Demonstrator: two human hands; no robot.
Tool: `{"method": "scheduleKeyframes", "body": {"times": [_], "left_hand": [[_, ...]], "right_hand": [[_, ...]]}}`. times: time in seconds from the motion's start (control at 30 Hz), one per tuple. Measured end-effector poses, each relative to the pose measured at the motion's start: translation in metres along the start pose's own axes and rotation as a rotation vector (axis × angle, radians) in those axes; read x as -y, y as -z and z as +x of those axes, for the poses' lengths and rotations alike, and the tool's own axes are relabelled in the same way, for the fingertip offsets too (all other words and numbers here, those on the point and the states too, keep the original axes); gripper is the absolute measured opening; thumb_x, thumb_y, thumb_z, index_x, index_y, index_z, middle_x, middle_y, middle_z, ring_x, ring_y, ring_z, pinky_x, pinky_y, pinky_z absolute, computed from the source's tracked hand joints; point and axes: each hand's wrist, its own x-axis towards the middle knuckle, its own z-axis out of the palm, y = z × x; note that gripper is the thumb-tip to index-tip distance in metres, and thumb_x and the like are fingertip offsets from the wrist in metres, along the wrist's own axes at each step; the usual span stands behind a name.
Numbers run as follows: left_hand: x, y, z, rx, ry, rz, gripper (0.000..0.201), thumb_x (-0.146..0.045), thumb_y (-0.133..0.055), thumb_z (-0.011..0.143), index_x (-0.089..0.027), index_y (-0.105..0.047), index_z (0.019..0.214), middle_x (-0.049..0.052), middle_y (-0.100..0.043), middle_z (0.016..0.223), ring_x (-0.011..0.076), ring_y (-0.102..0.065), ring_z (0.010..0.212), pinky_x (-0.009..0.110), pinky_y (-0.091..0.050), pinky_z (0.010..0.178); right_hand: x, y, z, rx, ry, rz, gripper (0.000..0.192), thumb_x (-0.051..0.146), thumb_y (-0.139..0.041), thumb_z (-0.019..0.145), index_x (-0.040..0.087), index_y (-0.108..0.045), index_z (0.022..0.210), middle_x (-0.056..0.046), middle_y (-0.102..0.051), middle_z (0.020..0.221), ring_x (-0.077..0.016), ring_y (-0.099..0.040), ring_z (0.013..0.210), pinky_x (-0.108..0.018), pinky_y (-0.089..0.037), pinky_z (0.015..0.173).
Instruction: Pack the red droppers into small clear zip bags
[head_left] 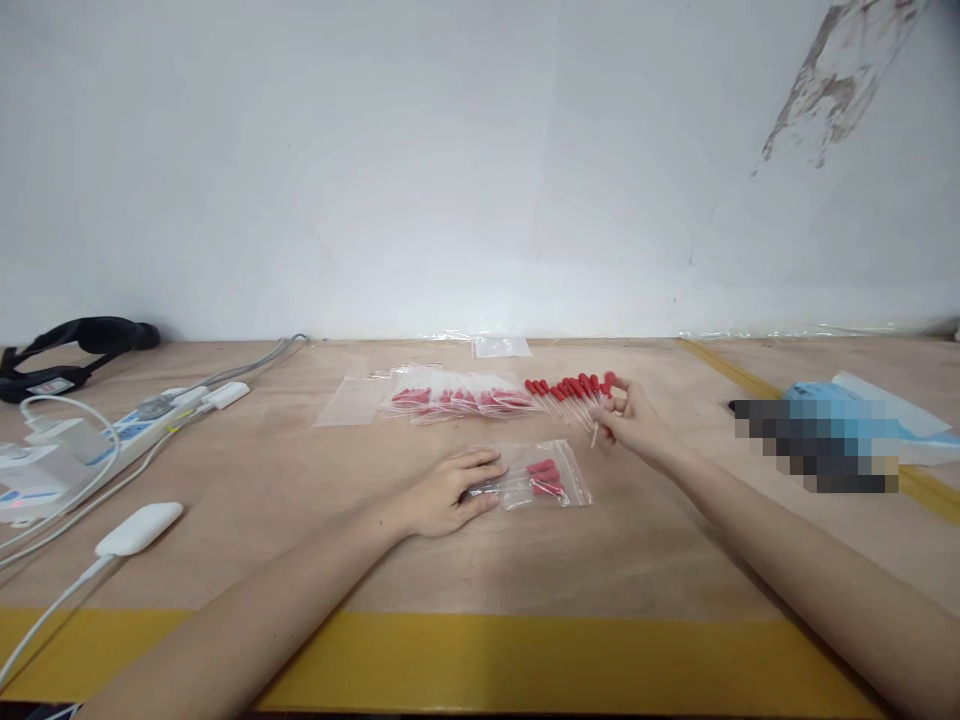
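My left hand (454,493) lies on the table with its fingers apart, over the left end of a clear zip bag (574,478). Inside that bag are several droppers with red bulbs (546,478), their clear tubes running toward my fingers. Farther right, my right hand (634,420) is closed in a pinch on a red-bulbed dropper (610,381). Its bulb points up and its pale tube shows below my fingers. Just left of this hand lies a row of loose red-bulbed droppers (576,388), side by side.
Filled zip bags (457,393) overlap behind my hands, with flat bags (351,400) at their left. A power strip (142,428), cables, a white adapter (141,530) and a black strap (90,335) occupy the left. A blue packet (814,395) and a blurred-out item lie right.
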Motion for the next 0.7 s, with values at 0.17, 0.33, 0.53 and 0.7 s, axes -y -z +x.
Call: {"method": "scheduleKeyframes", "body": {"times": [0.17, 0.33, 0.53, 0.7], "left_hand": [[0.000, 0.000, 0.000, -0.004, 0.001, 0.001, 0.044, -0.040, -0.042, 0.088, -0.023, -0.041, 0.129, 0.006, -0.037, 0.136, 0.0199, -0.033, 0.125, 0.037, -0.027, 0.104], [0.001, -0.001, 0.000, -0.014, -0.011, 0.006, 0.044, -0.040, -0.041, 0.088, -0.023, -0.041, 0.129, 0.006, -0.037, 0.136, 0.0198, -0.033, 0.125, 0.038, -0.027, 0.104], [0.000, 0.000, -0.001, 0.004, 0.002, 0.015, 0.045, -0.041, -0.040, 0.089, -0.023, -0.039, 0.130, 0.006, -0.036, 0.137, 0.0194, -0.033, 0.125, 0.037, -0.027, 0.104], [-0.001, 0.001, 0.000, 0.011, 0.010, 0.014, 0.045, -0.041, -0.040, 0.089, -0.024, -0.039, 0.130, 0.006, -0.035, 0.137, 0.0196, -0.032, 0.126, 0.037, -0.027, 0.104]], "right_hand": [[-0.012, -0.020, -0.026, -0.043, -0.120, 0.295, 0.086, 0.020, -0.064, 0.063, 0.026, -0.006, 0.125, 0.010, -0.046, 0.062, -0.0106, -0.056, 0.047, -0.024, -0.051, 0.045], [-0.011, -0.032, -0.029, -0.025, -0.178, 0.470, 0.053, 0.019, -0.059, 0.068, 0.026, -0.020, 0.103, 0.008, -0.052, 0.064, -0.0127, -0.061, 0.053, -0.029, -0.056, 0.057], [-0.004, -0.031, -0.040, 0.044, -0.196, 0.453, 0.042, 0.019, -0.057, 0.069, 0.026, -0.025, 0.095, 0.008, -0.052, 0.059, -0.0120, -0.059, 0.049, -0.026, -0.052, 0.050], [-0.006, -0.027, -0.042, 0.089, -0.223, 0.526, 0.034, 0.025, -0.057, 0.071, 0.025, -0.030, 0.092, 0.006, -0.055, 0.061, -0.0123, -0.060, 0.055, -0.029, -0.053, 0.059]]}}
